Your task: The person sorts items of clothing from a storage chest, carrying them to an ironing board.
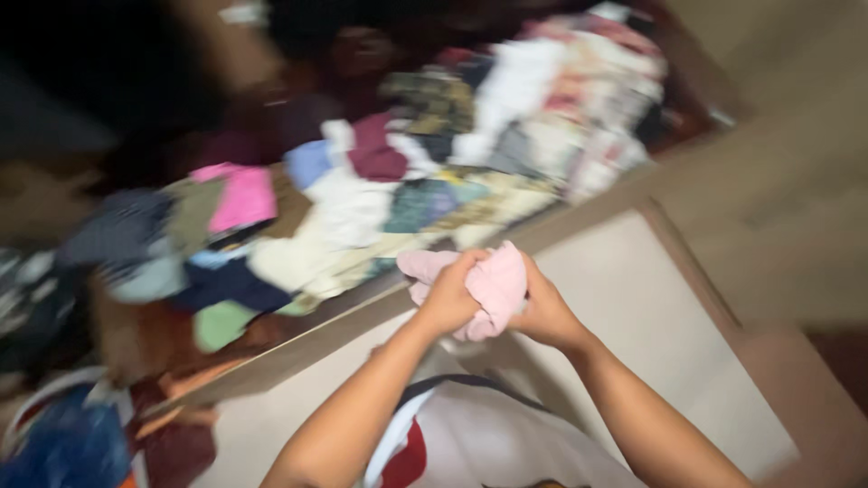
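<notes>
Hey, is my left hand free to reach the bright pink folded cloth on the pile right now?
Probably not yet. The left hand is closed on the pale pink bunched cloth, as is the right hand. The bright pink folded cloth lies uncovered on the blurred clothes pile, farther left, beyond the wooden edge.

Both bare forearms reach forward and meet. The left hand (449,298) and right hand (545,312) are clenched, fingers curled inward.

Two hands, left hand (449,298) and right hand (542,312), one pink cloth (493,285), one blurred clothes pile (362,199).
</notes>
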